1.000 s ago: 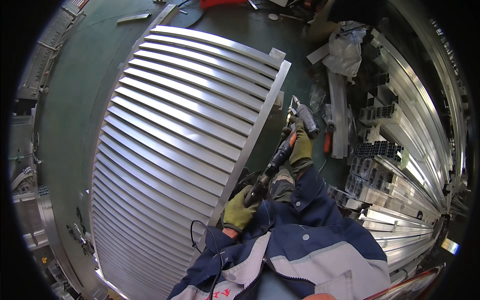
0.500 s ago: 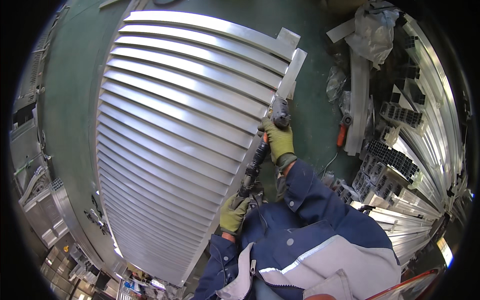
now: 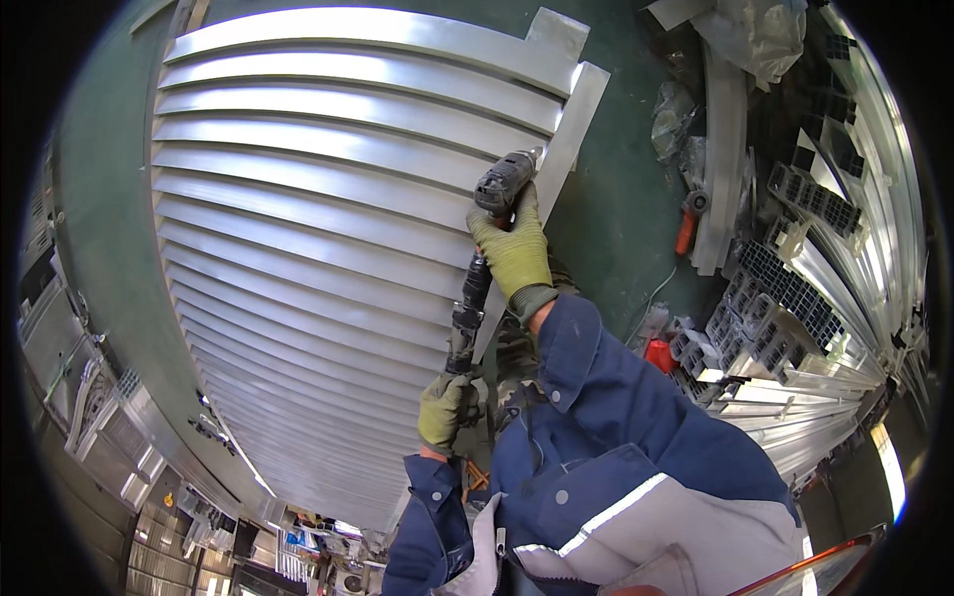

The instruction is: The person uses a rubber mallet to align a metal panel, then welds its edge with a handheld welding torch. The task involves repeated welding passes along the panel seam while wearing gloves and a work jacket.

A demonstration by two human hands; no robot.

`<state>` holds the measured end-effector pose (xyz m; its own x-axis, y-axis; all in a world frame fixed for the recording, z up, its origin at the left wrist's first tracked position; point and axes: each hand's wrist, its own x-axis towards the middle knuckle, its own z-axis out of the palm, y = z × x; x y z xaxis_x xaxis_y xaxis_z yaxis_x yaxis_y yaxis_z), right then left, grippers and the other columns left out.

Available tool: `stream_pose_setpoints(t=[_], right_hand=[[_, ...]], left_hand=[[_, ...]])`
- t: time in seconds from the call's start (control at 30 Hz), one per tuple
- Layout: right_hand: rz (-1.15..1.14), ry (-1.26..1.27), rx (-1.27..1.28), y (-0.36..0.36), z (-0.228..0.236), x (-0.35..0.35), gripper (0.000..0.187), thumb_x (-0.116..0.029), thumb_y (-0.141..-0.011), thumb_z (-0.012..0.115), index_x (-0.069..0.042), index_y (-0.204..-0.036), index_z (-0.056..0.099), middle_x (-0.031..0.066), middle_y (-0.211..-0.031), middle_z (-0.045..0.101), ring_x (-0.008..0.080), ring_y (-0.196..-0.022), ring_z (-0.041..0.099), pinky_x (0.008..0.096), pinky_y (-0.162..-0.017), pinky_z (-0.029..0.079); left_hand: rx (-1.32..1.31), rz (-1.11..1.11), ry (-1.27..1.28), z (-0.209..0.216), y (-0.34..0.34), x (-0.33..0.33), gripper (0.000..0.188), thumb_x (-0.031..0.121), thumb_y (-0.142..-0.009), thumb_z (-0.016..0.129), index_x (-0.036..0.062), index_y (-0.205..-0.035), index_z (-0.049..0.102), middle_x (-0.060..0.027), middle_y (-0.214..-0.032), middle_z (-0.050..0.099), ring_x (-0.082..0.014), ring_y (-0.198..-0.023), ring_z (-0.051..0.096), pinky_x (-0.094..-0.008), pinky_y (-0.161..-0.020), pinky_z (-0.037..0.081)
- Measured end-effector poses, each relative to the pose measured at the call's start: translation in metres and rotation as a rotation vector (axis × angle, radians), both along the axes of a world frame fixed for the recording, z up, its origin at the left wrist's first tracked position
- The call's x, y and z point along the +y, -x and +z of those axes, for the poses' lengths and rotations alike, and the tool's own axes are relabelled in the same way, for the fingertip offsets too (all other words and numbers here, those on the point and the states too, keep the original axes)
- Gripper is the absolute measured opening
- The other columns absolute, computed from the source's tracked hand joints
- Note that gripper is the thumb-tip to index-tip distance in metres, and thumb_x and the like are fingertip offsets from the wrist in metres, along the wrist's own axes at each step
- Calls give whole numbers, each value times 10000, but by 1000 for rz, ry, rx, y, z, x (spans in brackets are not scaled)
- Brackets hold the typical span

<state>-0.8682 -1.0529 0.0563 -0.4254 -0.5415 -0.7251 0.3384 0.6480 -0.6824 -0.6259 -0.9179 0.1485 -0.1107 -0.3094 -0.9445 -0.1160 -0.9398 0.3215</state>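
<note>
In my right hand (image 3: 512, 248) is a black and grey cordless drill (image 3: 505, 184), the gloved fingers wrapped round its handle. Its nose points to the upper right, at the flat metal side strip (image 3: 579, 119) of a large silver louvred panel (image 3: 328, 189); I cannot tell whether the tip touches. My left hand (image 3: 445, 412) is closed on the lower end of a long dark power tool (image 3: 469, 308), which reaches up beside the right hand. Its exact kind is unclear. Both gloves are yellow-green. The panel's slats run across, to the left of both tools.
Green floor (image 3: 621, 189) lies right of the panel. Farther right are a long metal profile (image 3: 720, 169), crumpled clear plastic (image 3: 760, 40), an orange-handled grinder-like tool (image 3: 688, 221) and stacked aluminium profiles (image 3: 874, 238). Another metal structure (image 3: 109, 447) stands at the left.
The drill and my right hand have moved left and up along the panel's edge, and the drill has turned toward the strip. My left hand has shifted slightly left. The view has moved closer.
</note>
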Motion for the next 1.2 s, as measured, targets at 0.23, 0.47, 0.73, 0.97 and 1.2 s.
stream_pose_setpoints(t=[0.23, 0.47, 0.73, 0.97, 1.2], right_hand=[[16, -31, 2, 6, -5, -10, 1101, -224, -972, 843, -33, -1820, 167, 97, -1155, 742, 187, -1017, 703, 348, -961, 605], [37, -2, 149, -3, -18, -6, 1012, -123, -986, 841, -87, -1801, 242, 49, -1040, 712, 132, -802, 675, 324, -718, 593], [70, 25, 252, -4, -19, -6, 1048, -151, -985, 852, -96, -1814, 213, 67, -1068, 739, 144, -831, 698, 329, -752, 604], [67, -37, 135, 2, -9, -9, 1075, -136, -979, 857, -104, -1823, 193, 73, -1057, 735, 148, -824, 700, 332, -744, 607], [63, -14, 134, 0, -18, -8, 1016, -188, -983, 859, -41, -1791, 261, 118, -1130, 735, 190, -916, 709, 353, -826, 604]], left_hand=[[25, -23, -7, -8, 7, -10, 478, 408, -1127, 723, -19, -1335, 774, 6, -747, 637, -67, -574, 534, -257, -540, 419], [78, 18, 5, -11, 2, -4, 474, 395, -1135, 670, -29, -1314, 781, -4, -759, 651, -90, -605, 570, -268, -567, 433], [104, 64, -21, -5, 6, -2, 489, 411, -1131, 672, -28, -1311, 788, 4, -775, 673, -86, -613, 575, -265, -569, 433], [104, 93, -48, 0, 7, -5, 475, 382, -1132, 671, -37, -1322, 789, 9, -780, 675, -82, -611, 574, -256, -565, 437], [145, 173, -85, 3, 7, -9, 532, 437, -1132, 689, -51, -1333, 754, -9, -775, 659, -101, -603, 574, -273, -570, 466]])
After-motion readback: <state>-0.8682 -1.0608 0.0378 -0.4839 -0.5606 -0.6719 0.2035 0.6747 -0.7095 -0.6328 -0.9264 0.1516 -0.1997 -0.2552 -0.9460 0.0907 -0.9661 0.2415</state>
